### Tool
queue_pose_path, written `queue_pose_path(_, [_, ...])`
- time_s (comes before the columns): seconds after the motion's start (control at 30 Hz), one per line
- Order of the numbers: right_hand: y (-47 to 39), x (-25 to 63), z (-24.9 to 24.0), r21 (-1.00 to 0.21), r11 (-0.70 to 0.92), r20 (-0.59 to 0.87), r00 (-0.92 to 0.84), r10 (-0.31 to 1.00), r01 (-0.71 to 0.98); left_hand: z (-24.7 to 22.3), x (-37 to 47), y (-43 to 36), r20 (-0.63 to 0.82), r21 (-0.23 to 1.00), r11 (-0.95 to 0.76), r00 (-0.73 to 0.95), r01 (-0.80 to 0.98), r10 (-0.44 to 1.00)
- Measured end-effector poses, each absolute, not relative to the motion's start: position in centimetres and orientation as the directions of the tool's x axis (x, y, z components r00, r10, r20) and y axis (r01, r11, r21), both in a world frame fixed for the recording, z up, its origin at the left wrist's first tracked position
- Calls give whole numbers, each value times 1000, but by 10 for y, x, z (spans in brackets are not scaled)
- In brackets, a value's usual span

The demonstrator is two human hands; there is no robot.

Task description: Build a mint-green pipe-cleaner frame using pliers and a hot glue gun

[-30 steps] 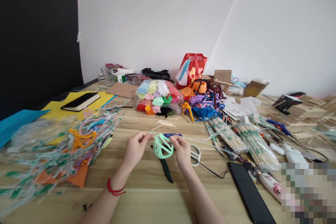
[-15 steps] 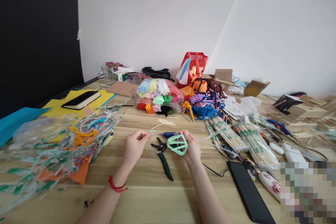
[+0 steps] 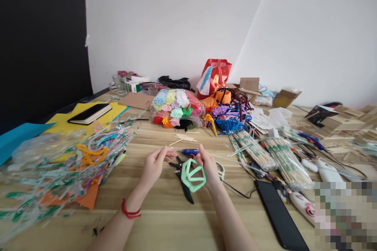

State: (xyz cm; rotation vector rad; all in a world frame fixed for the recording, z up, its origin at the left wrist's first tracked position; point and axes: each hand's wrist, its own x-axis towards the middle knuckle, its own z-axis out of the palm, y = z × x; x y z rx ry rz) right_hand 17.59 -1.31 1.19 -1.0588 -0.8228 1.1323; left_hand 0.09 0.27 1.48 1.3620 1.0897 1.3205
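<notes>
My right hand (image 3: 208, 165) is closed around the edge of a mint-green openwork frame (image 3: 193, 185), a polygon shape with thin bars across it. A pale loop (image 3: 220, 171) shows just right of that hand. My left hand (image 3: 157, 161) has thumb and fingers pressed together, and whatever sits between them is too small to make out. Pliers with dark green handles (image 3: 187, 193) lie on the table beneath the frame and partly behind it. Behind the hands rests a blue glue gun (image 3: 190, 151), partly covered by my right hand.
Plastic strips and wrappers (image 3: 94, 160) heap up on the left, near a black notebook (image 3: 90, 113). A bag of colourful pipe cleaners (image 3: 176, 110) stands at the back. On the right are bundled wooden sticks (image 3: 288, 160) and a black phone (image 3: 279, 215).
The green frame has come lower and nearer to me, turned to show more of its face. My left hand has shifted right, and the small green piece at its fingertips no longer shows.
</notes>
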Motion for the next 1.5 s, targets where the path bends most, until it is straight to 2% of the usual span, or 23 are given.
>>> queue_pose_path(0.1, [-16, 168, 9, -968, -19, -40, 78, 996, -252, 16, 1, -1, 218, 974, -224, 118, 36, 969])
queue_pose_path(0.27, [-18, 157, 3, -979, -65, -46, -97, 994, -193, 16, 4, -8, 351, 897, -396, 229, 197, 908])
queue_pose_path(0.57, [-20, 160, 8, -981, -46, -32, -77, 997, -186, 13, 8, -9, 444, 787, -528, 301, 320, 844])
queue_pose_path(0.7, [-20, 160, 5, -983, -46, -34, -67, 997, -177, 14, 7, -7, 398, 843, -448, 214, 298, 892])
queue_pose_path(0.83, [-18, 159, 2, -985, -36, -27, -53, 998, -167, 17, 5, -3, 197, 971, -215, 162, 104, 967])
queue_pose_path(0.93, [-19, 158, 4, -990, -29, -22, -56, 998, -138, 19, 4, -2, 88, 996, -86, 151, -16, 985])
queue_pose_path(1.2, [-19, 155, 2, -986, -22, -10, -75, 997, -163, 19, 8, -3, 66, 998, -66, 217, -7, 974])
queue_pose_path(1.5, [-20, 158, 7, -981, -38, -26, -63, 998, -190, 19, 7, -2, -16, 992, 49, 278, -115, 960])
